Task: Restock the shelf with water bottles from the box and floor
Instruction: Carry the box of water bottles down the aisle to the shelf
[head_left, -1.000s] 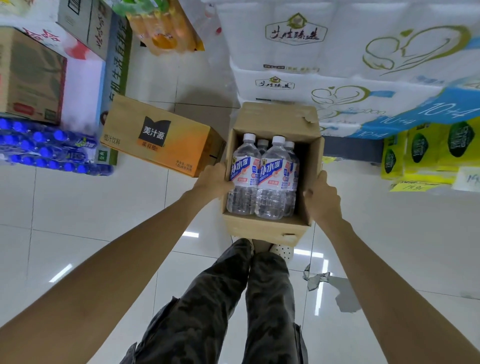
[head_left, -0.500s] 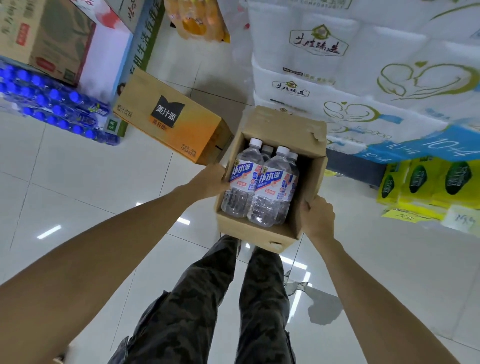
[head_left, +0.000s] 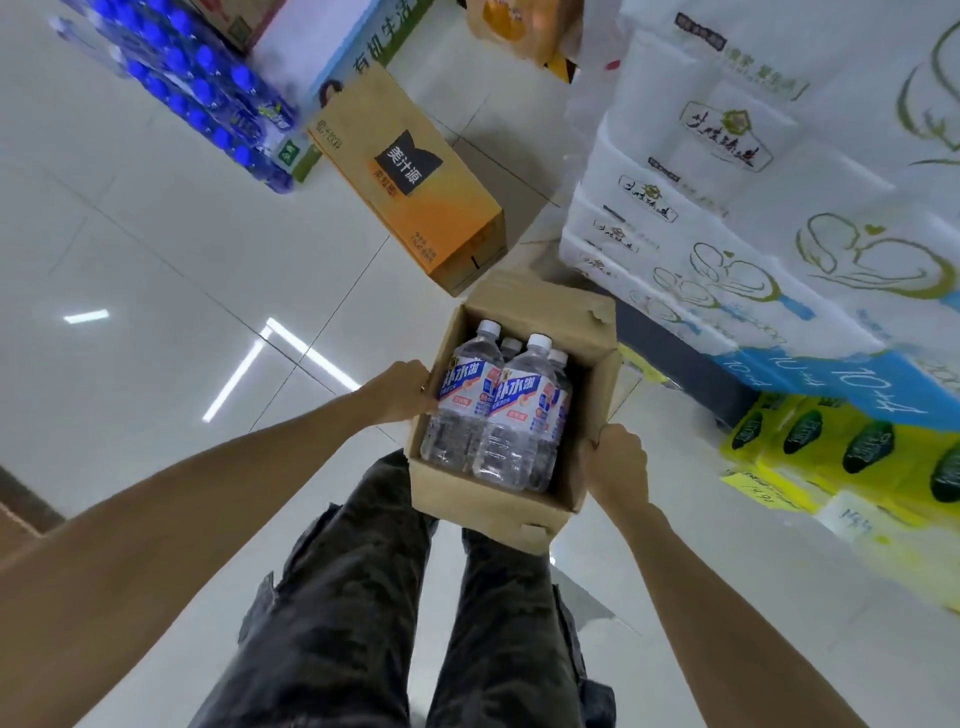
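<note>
Bottles (head_left: 498, 415) stand in box (head_left: 483, 506) — hands (head_left: 400, 384) (head_left: 618, 462) grip its sides.

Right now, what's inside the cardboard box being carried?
The cardboard box holds water bottles standing upright: four white caps show, two bottles in front, two mostly hidden behind. The box floor beneath them is covered.
</note>
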